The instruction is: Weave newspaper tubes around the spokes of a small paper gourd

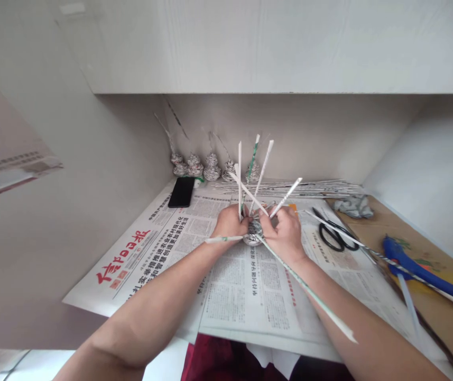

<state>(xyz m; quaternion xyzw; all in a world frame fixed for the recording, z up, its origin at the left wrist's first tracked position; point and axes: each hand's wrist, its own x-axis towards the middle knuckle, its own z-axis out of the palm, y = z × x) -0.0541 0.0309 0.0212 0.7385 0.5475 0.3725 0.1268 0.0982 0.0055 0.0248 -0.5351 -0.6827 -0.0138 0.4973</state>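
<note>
I have both bare hands close together over the middle of the newspaper-covered bench [230, 307], working at a small, rounded body woven from grey-and-white printed paper [253, 240]. It sits between them; I cannot tell whether its base rests on the bench or hangs just above. The left hand [231, 221] has its fingers closed in a pinch at the body's left side; the right hand [284, 230] has its fingers curled in at the other side, around the foot of the uprights. Exactly what each fingertip grips is hidden from me.

Stiff, rolled white paper sticks [262, 172] fan up from the body, some crossing. A long green-and-white paper strip [309, 292] runs down over the right forearm [359, 312], and a short, pale, green-marked strip [222, 239] lies across the left wrist [206, 259].

I judge this to be weaving round the uprights. To do it well I would steady the body with the left fingers, pass one strip at a time with the right, and press each turn snug with even pull, so the wall stays round and the paper does not crease. I would spread the crossed sticks first and swing the long strip off the forearm to avoid a snag.
</note>
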